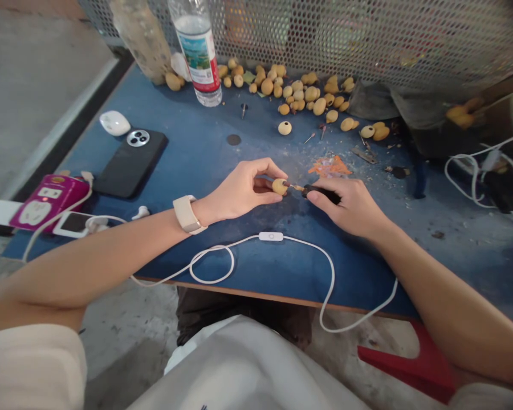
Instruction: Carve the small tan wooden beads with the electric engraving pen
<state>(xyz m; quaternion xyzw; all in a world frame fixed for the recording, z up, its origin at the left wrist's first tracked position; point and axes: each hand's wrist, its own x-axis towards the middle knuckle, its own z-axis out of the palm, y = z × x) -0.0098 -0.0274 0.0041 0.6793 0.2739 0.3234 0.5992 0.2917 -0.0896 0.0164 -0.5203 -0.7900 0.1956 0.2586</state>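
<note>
Between the thumb and fingers of my left hand [250, 185] is a small tan gourd [279, 186], held just above the blue tabletop. My right hand [350, 202] grips a black-handled rotary tool [322, 193]. The tool's thin metal bit points left and meets the gourd's right side, where a dark spot shows. How deep the tip sits I cannot tell. Beyond the hands lies a loose gourd [284, 128] with a dark round hole. An orange patch of scraps [330, 166] lies just past my right hand.
Many small gourds [299, 94] line the table's back edge by a perforated metal screen [367, 40]. A water bottle [199, 57] stands at back left. A phone [130, 165] and a magenta power strip [49, 199] lie left. A white cable [214, 247] loops over the front edge.
</note>
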